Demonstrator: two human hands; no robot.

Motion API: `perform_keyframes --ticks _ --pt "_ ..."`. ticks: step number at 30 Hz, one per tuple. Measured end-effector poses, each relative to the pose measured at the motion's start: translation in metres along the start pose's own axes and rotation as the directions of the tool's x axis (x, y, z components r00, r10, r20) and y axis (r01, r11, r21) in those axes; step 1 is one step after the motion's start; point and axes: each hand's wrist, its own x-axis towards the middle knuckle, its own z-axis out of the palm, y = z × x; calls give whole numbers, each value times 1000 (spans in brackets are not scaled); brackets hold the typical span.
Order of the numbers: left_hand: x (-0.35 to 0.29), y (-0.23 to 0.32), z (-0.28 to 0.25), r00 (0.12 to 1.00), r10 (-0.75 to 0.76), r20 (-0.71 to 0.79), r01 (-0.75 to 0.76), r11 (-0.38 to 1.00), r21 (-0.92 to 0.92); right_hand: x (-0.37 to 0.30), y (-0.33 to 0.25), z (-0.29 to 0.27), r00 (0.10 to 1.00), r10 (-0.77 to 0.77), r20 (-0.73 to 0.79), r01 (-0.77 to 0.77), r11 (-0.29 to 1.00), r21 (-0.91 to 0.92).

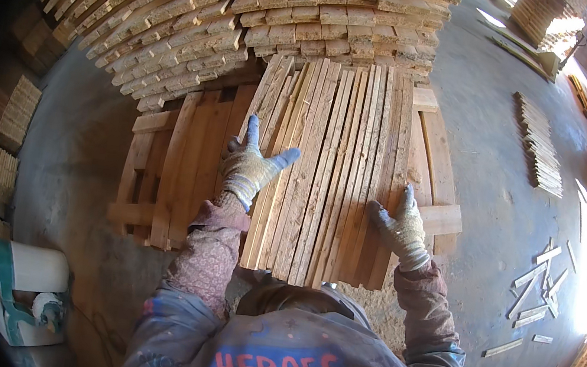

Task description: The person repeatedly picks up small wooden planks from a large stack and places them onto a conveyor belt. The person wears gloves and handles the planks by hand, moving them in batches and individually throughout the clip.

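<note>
Seen from above through a wide fisheye view, a person in a grey top, with pinkish patterned cuffs, leans over a broad row of narrow, pale brown, rough-sawn wooden boards (325,173) packed side by side, directly in front of the body and between the two hands. The boards' long axis runs away from the person, from near the waist towards a tall, many-layered stack of pale timber (317,18) beyond. The left hand (244,169), in a cream knitted glove with blue-grey fingers, is at the row's left edge; its forefinger points forward and its thumb reaches inward over the boards, the digits spread and not closed around any piece. The right hand (407,229), gloved alike, is at the right edge and nearer to the boards' close end, thumb and forefinger parted; its remaining fingers are hard to make out, and how firmly either hand presses cannot be told. The row lies across a slatted, reddish-brown wooden platform (194,169), which shows on both sides. On the grey concrete floor (476,141) to the right are a line of pale slats (539,147) and scattered thin offcuts (524,318).
</note>
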Motion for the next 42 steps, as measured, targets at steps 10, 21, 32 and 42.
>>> perform_keyframes --ticks 10,21,32,42 --pt "40 -36 -13 960 153 236 42 751 -659 74 27 8 996 48 75 -85 752 654" --pt "120 -149 92 620 600 506 244 466 -851 100 18 12 953 137 272 -302 517 801" --pt "100 -80 -3 712 538 451 154 507 -848 41 7 10 976 177 -127 50 384 922" --pt "38 105 19 -150 882 447 4 452 -892 -278 -106 -9 552 524 -648 335 573 748"
